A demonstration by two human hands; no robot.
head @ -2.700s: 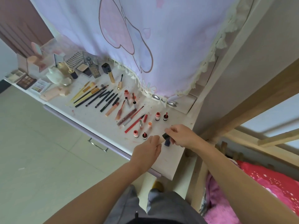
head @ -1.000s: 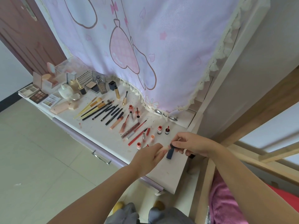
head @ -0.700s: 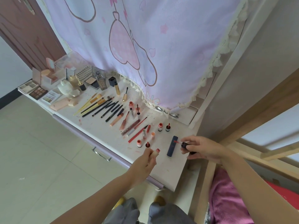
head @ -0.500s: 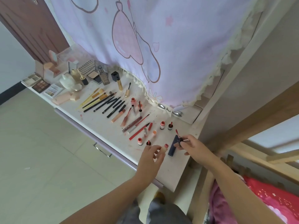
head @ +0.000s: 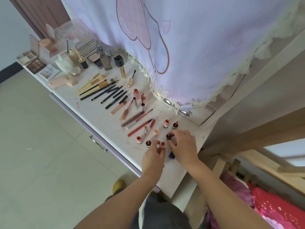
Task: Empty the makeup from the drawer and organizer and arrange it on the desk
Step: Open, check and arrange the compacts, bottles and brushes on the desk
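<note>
Lipstick pinched by left hand; right hand grips wand cap.

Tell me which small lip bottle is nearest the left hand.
The red-capped one at the left hand's fingertips; the others stand farther away.

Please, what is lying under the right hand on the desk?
Under the right hand lies a dark blue tube on the desk; only its near end shows. The hand covers the rest. Its fingers pinch a dark cap.
</note>
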